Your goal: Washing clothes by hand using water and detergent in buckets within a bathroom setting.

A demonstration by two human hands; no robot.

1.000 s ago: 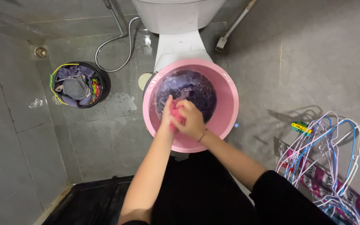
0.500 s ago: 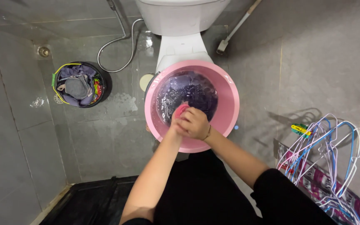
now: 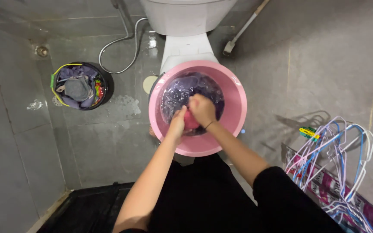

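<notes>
Pink cloth (image 3: 190,121) at frame centre, low inside the pink basin (image 3: 234,116) of soapy water, squeezed between left hand (image 3: 177,122) and right hand (image 3: 202,109), fingers of both closed around it. Black bucket (image 3: 106,88) of clothes upper left; hangers (image 3: 341,159) lower right.

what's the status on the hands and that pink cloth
Left hand and right hand both clamped on the pink cloth. Cloth over soapy water in the pink basin. Nothing blocking the hands.
</notes>
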